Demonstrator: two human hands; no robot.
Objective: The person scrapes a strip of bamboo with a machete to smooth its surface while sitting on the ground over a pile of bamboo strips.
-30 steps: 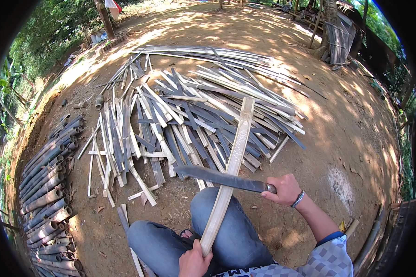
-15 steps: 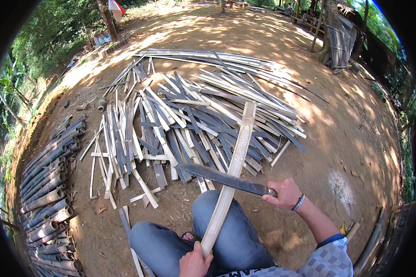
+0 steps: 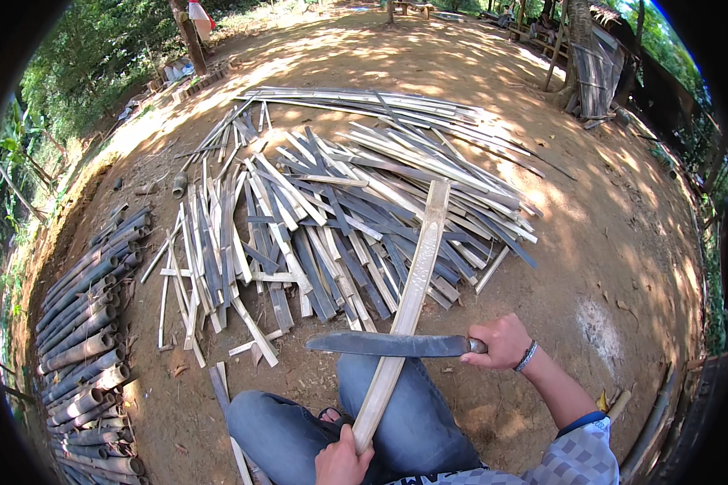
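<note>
My left hand is closed round the near end of a long pale bamboo strip, which slants up and away over my right knee. My right hand grips the handle of a machete. The dark blade points left and lies across the strip just past my knee, hiding a short stretch of it. Whether the edge touches the wood I cannot tell. Beyond, the strip's far end overlaps a big heap of split bamboo strips on the ground.
Cut bamboo poles are stacked along the left. Longer strips lie behind the heap. A couple of strips rest beside my left knee. On the right, a whitish ash patch marks the dirt, and a pole lies near the edge.
The machete has moved down the strip toward me, and its blade now lies nearly level rather than slanting. My right hand has turned slightly with it. My left hand stays put.
</note>
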